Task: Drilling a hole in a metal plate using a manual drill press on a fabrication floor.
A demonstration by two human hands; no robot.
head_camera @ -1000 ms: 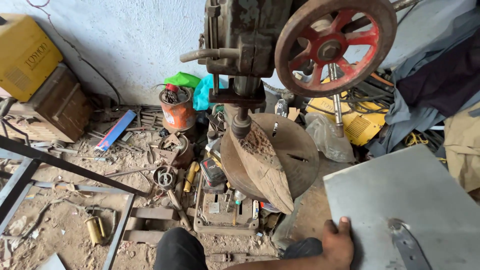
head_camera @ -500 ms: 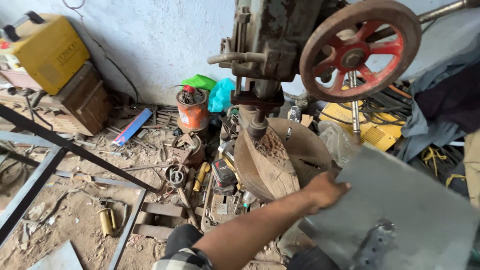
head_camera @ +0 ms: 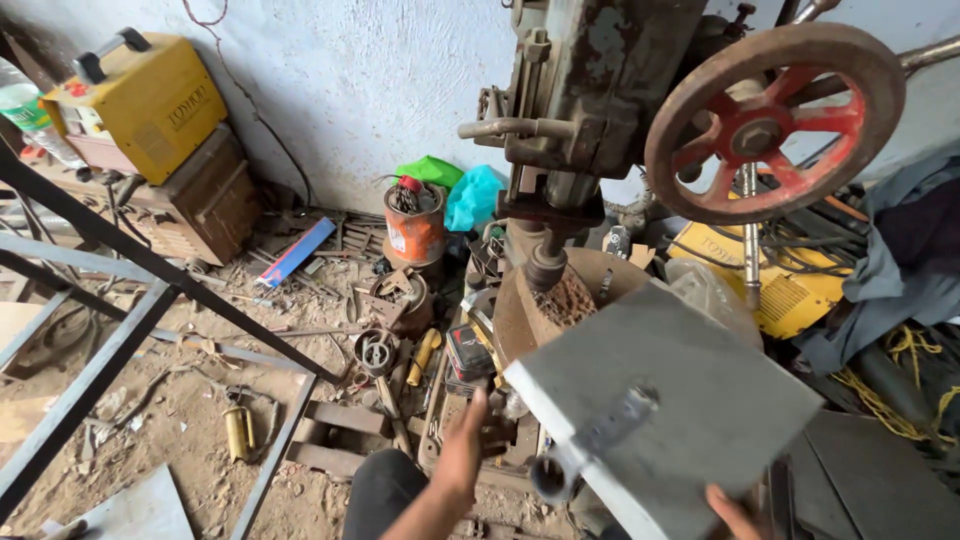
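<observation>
Between both hands' fingers (head_camera: 470,425) — grey metal plate (head_camera: 690,410)

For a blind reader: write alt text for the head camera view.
Two bare hands, left hand and right hand, hold a grey metal plate with a short tube welded on, just in front of a rusty drill press with a red handwheel. Tools and scrap litter the dirt floor; a yellow welder sits at left.
</observation>
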